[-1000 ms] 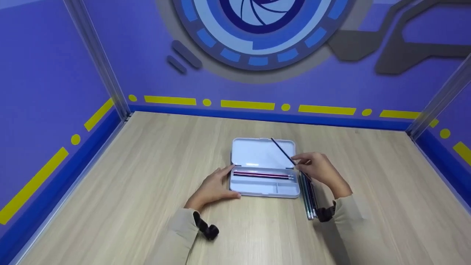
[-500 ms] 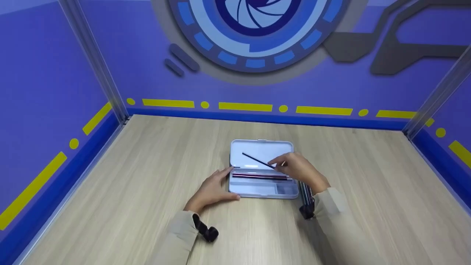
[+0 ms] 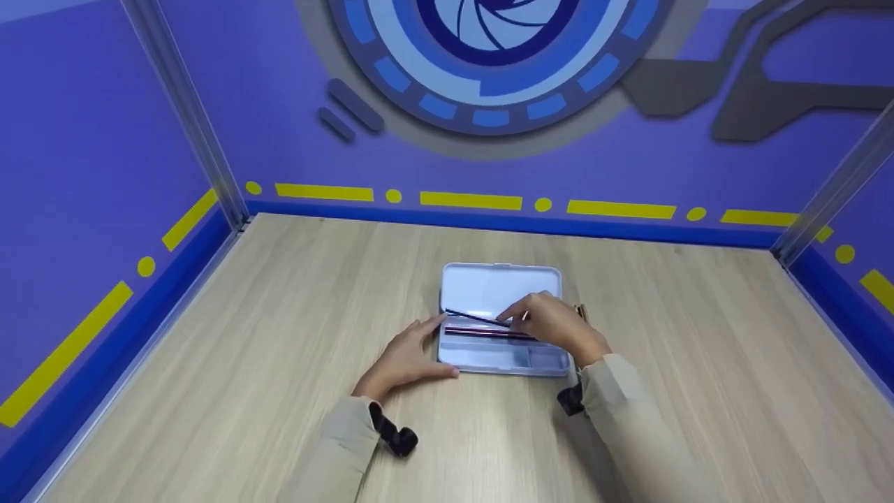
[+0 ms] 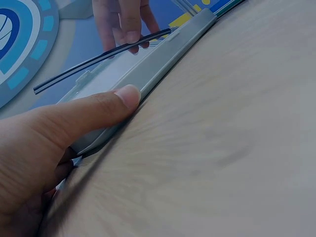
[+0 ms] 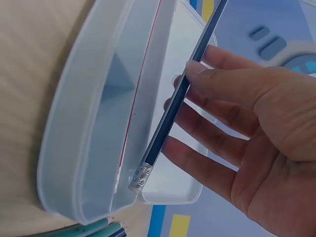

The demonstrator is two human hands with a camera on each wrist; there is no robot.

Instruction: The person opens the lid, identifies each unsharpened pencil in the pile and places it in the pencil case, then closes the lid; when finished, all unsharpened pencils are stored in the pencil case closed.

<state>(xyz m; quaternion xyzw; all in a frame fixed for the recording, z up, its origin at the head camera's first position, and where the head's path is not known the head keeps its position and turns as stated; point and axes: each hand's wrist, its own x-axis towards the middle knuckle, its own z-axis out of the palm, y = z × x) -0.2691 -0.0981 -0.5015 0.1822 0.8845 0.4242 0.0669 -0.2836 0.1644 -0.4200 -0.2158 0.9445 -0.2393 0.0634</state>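
Observation:
A white pencil case (image 3: 500, 288) lies open on the wooden table, its lid flat behind the tray. A red pencil (image 3: 489, 332) lies in the tray's long compartment. My right hand (image 3: 552, 325) pinches a dark pencil (image 3: 475, 318) low over the tray, its metal-and-eraser end (image 5: 139, 177) near the right end of the case. My left hand (image 3: 408, 356) rests against the case's left end, thumb (image 4: 111, 102) pressed along the front wall (image 4: 163, 64). The dark pencil (image 4: 98, 58) hangs just above the tray.
Several more pencils (image 5: 96, 230) lie on the table right of the case, mostly hidden by my right arm in the head view. Purple walls enclose the table at the back and both sides. Bare wood (image 3: 279, 293) spreads left and right.
My right hand has carried the dark pencil from the case's right side leftwards and down, and turned it from a steep slant to nearly level over the tray. The left hand stayed put.

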